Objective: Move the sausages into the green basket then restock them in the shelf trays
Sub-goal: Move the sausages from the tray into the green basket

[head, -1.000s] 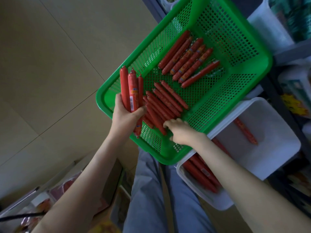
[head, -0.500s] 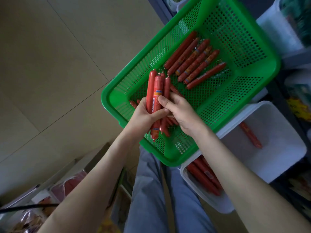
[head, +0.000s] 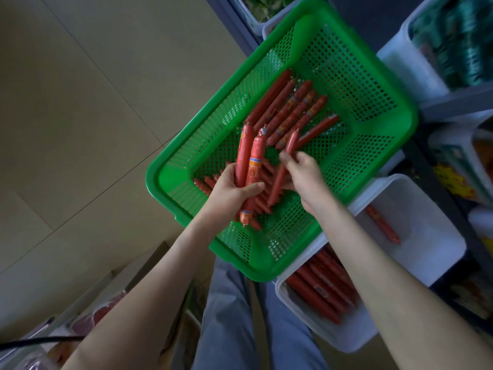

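Basket (head: 156,180): green, row of sausages (head: 293,110) inside.
Left hand (head: 229,190): grips bundle (head: 252,161) above basket.
Right hand (head: 304,174): pinches single sausage (head: 290,145) above basket.

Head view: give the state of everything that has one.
left hand, grips sausage bundle.
right hand, pinches single sausage.
green basket, holds loose sausages, overlaps the tray's edge.
white tray, partly stocked: stack at the near end, lone sausage apart.
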The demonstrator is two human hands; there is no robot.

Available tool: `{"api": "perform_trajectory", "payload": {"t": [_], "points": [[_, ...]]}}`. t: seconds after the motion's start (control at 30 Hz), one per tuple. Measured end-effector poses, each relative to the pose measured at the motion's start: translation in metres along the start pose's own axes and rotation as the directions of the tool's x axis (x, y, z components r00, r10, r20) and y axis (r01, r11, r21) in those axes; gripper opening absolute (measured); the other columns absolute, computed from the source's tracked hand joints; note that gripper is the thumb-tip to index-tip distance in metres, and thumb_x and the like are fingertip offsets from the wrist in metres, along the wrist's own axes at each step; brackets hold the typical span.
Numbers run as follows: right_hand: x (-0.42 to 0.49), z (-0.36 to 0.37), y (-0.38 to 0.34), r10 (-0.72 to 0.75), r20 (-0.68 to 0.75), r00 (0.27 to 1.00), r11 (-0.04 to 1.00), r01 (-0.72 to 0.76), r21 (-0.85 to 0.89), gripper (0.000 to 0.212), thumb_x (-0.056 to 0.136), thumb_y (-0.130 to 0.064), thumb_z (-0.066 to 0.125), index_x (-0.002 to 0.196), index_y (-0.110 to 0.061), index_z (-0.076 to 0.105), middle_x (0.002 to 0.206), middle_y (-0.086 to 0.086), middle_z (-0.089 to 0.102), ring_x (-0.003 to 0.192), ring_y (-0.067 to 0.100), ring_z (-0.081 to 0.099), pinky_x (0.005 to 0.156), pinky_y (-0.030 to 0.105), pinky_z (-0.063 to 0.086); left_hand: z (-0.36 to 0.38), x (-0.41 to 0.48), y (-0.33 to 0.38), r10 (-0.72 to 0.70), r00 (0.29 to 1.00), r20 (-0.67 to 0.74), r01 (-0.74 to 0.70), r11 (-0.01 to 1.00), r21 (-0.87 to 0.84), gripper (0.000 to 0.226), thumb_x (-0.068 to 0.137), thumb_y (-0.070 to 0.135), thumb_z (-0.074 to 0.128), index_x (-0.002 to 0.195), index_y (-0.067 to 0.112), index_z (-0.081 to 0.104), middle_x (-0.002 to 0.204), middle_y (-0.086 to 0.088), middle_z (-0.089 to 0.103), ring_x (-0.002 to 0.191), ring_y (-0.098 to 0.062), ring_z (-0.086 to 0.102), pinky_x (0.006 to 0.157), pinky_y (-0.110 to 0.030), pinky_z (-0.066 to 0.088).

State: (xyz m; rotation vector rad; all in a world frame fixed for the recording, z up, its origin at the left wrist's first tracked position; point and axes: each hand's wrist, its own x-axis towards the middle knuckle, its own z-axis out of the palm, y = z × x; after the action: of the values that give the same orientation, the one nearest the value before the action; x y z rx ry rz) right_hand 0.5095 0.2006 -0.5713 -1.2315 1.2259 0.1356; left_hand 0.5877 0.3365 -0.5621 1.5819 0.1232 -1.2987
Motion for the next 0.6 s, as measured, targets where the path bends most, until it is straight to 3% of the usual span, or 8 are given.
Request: {"api": "perform_trajectory", "payload": {"t": [0.07,0.17,0.2,0.27,0.3,0.4,0.47,0.6], "points": [[0.012,-0.003,0.008,-0.037,-0.047,0.998,0.996,0.032,-0.089,0.020,0.093,-0.019,0.057,0.111,-0.013,0.057,0.100,0.006,0.063,0.097,0.023,0.059,0.094,0.050,0.048,-0.004,0.007,0.001,0.005,0.999,-0.049,-0.002,0.998,0.063,0.040,0.077,0.003,0.075,0.103,0.015,0.047,0.087,-0.001,0.059,0.071,-0.014,0.059,0.058,-0.021,0.051],[0.016,0.006,0.023,-0.092,0.068,0.993,0.953,0.108,-0.284,0.049,0.089,-0.003,0.055,0.135,-0.016,0.045,0.119,0.008,0.059,0.111,0.024,0.055,0.101,0.041,0.043,-0.015,0.014,0.003,-0.007,0.992,-0.126,0.021,0.994,0.111,0.046,0.075,0.005,0.077,0.105,0.013,0.044,0.093,-0.002,0.059,0.083,-0.018,0.061,0.076,-0.035,0.054],[0.015,0.013,0.031,-0.116,0.145,0.983,0.881,0.169,-0.443,0.055,0.090,-0.003,0.053,0.140,-0.019,0.040,0.127,0.009,0.054,0.118,0.025,0.051,0.104,0.037,0.040,-0.020,0.015,0.003,0.002,0.988,-0.153,0.020,0.990,0.143,0.048,0.074,0.007,0.078,0.107,0.012,0.043,0.095,-0.004,0.059,0.087,-0.020,0.062,0.078,-0.036,0.055],[0.009,0.026,0.051,-0.139,0.292,0.946,0.583,0.317,-0.748,0.059,0.092,-0.008,0.047,0.147,-0.019,0.029,0.136,0.010,0.041,0.124,0.029,0.043,0.105,0.035,0.037,-0.027,0.017,0.002,0.035,0.981,-0.193,0.005,0.979,0.202,0.051,0.074,0.010,0.080,0.108,0.012,0.042,0.098,-0.005,0.059,0.090,-0.022,0.062,0.080,-0.039,0.055],[0.005,0.029,0.059,-0.146,0.327,0.934,0.456,0.357,-0.815,0.061,0.092,-0.008,0.045,0.149,-0.018,0.024,0.137,0.010,0.036,0.124,0.030,0.039,0.104,0.037,0.037,-0.028,0.017,0.001,0.042,0.978,-0.203,0.005,0.974,0.225,0.051,0.074,0.012,0.080,0.108,0.013,0.042,0.097,-0.004,0.059,0.090,-0.022,0.062,0.081,-0.040,0.055],[0.000,0.029,0.067,-0.200,0.312,0.929,0.357,0.366,-0.859,0.064,0.094,-0.011,0.045,0.151,-0.019,0.017,0.135,0.007,0.033,0.121,0.028,0.035,0.098,0.040,0.040,-0.025,0.018,-0.002,0.032,0.976,-0.215,0.026,0.966,0.258,0.049,0.075,0.015,0.080,0.106,0.015,0.043,0.093,0.000,0.059,0.090,-0.022,0.063,0.083,-0.041,0.055],[0.001,0.025,0.064,-0.209,0.313,0.927,0.367,0.370,-0.853,0.059,0.095,-0.018,0.047,0.149,-0.019,0.023,0.133,0.008,0.037,0.122,0.028,0.035,0.100,0.040,0.039,-0.018,0.020,-0.004,0.022,0.978,-0.206,0.028,0.972,0.235,0.047,0.075,0.014,0.079,0.104,0.016,0.042,0.091,0.000,0.058,0.089,-0.023,0.063,0.083,-0.044,0.055],[0.009,0.015,0.043,-0.079,0.155,0.985,0.824,0.152,-0.545,0.042,0.095,-0.023,0.051,0.136,-0.014,0.048,0.129,0.011,0.053,0.119,0.027,0.050,0.102,0.037,0.040,0.000,0.022,-0.004,0.018,0.991,-0.131,0.011,0.976,0.216,0.046,0.079,0.014,0.076,0.108,0.011,0.041,0.089,-0.001,0.056,0.078,-0.013,0.059,0.070,-0.029,0.056]]}}
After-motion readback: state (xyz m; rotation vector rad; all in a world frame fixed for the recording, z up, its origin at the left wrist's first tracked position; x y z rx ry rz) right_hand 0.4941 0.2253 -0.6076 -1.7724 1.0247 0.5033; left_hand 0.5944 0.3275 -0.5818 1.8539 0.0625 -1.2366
